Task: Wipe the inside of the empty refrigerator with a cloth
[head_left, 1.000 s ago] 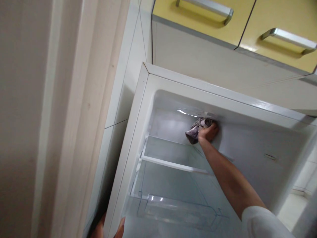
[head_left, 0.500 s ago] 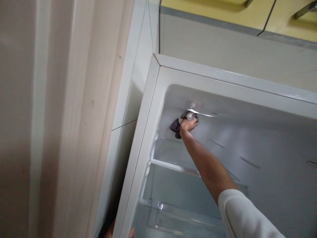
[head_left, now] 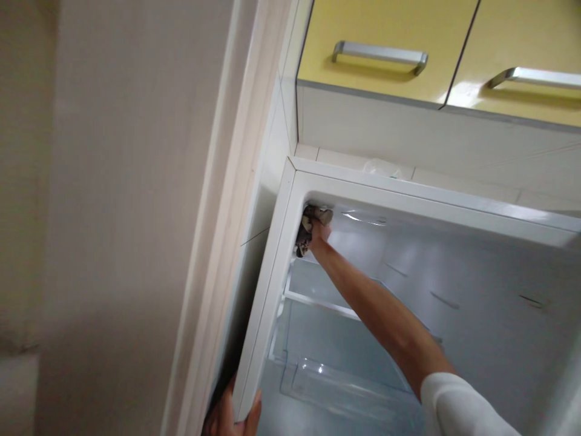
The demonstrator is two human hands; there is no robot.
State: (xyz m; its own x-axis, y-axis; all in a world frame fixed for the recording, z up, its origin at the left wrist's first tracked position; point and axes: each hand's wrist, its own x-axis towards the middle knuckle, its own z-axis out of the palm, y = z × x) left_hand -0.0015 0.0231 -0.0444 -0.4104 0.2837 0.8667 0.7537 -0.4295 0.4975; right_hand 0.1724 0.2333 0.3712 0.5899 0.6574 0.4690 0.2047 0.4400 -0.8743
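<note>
Grey-brown cloth [head_left: 304,235] is bunched in the grasp of the right hand [head_left: 321,231], at the upper corner of the fridge [head_left: 267,297], whose edge the left hand [head_left: 225,416] clasps lower down; a glass shelf [head_left: 318,283] lies below the right hand; how much is done or left doesn't show

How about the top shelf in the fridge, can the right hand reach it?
Probably yes: the right hand, holding a cloth, is inside the fridge above the top shelf, with nothing visible between them.
</note>
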